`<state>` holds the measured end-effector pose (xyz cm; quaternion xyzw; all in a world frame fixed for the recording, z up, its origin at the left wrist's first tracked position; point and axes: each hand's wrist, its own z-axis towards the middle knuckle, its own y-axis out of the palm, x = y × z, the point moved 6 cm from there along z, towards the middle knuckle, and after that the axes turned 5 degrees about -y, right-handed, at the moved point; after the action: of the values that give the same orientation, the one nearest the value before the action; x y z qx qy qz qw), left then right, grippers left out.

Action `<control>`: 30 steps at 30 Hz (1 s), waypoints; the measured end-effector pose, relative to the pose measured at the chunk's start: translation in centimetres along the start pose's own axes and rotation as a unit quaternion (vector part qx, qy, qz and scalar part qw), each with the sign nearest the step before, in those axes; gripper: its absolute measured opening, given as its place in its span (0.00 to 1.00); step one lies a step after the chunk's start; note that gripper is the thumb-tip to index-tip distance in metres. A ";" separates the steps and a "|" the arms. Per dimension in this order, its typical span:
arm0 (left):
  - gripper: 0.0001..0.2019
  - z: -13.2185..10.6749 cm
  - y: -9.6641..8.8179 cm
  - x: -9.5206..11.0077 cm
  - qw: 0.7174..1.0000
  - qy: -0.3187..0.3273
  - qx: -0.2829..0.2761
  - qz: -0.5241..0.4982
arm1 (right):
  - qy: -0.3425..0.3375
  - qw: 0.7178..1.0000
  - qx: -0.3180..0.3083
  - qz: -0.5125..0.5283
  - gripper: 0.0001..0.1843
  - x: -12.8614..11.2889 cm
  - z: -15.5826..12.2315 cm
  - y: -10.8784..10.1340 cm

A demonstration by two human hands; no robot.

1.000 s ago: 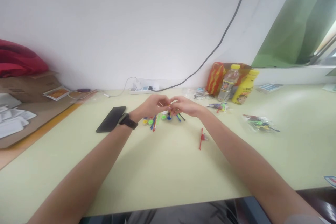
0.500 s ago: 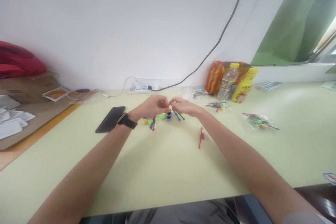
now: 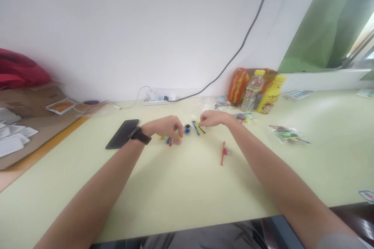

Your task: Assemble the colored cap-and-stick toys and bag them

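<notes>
My left hand (image 3: 170, 127), with a dark watch (image 3: 140, 135) on its wrist, curls down over small coloured plastic pieces (image 3: 168, 140). A bit of yellow shows at its fingertips, too small to name. My right hand (image 3: 214, 118) is closed beside several thin blue, yellow-green and black plastic sticks (image 3: 196, 128); what its fingertips hold, if anything, is hidden. Between the hands lie a black round piece (image 3: 187, 126) and a blue round piece (image 3: 187, 131). Closer to me, a red stick-shaped plastic piece (image 3: 223, 153) rests on the table.
A black tablet-like slab (image 3: 122, 134) lies left of my hands. Bagged plastic parts (image 3: 288, 135) are at the right. Two bottles (image 3: 270, 95) and a red-yellow bag (image 3: 237, 87) stand at the back right. A power strip (image 3: 156, 101) lies by the wall; a cardboard box (image 3: 30, 99) is far left.
My hands have come apart. The left moved down over the coloured pieces, and the right shifted slightly right beside the sticks. The black and blue round pieces now show between them.
</notes>
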<state>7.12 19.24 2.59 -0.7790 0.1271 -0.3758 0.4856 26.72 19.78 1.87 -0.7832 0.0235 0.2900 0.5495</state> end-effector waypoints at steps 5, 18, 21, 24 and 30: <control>0.16 0.3 0.5 -0.6 0.999 0.019 0.005 -0.041 | -0.066 0.983 -0.168 -0.023 0.12 -0.9 -4.6 -0.2; 0.12 -0.2 -0.4 -0.8 0.999 -0.007 0.041 -0.011 | -0.053 0.990 -0.126 -0.016 0.08 1.5 -11.4 3.1; 0.12 -0.2 -0.8 -0.6 0.998 0.021 0.066 -0.013 | -0.068 0.994 -0.087 -0.020 0.07 1.0 -11.2 2.3; 0.16 -0.5 -1.8 0.6 0.990 0.071 0.124 -0.020 | -0.080 0.995 -0.053 0.016 0.07 -0.2 -10.6 1.1; 0.21 -1.7 -3.3 4.0 0.962 0.128 0.214 -0.112 | -0.100 0.959 0.115 0.240 0.11 -2.9 -7.6 -1.5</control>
<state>8.15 17.53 7.68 -0.6118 0.0167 -0.5427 0.5752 28.07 12.90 6.23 -0.6532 0.1891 0.4857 0.5493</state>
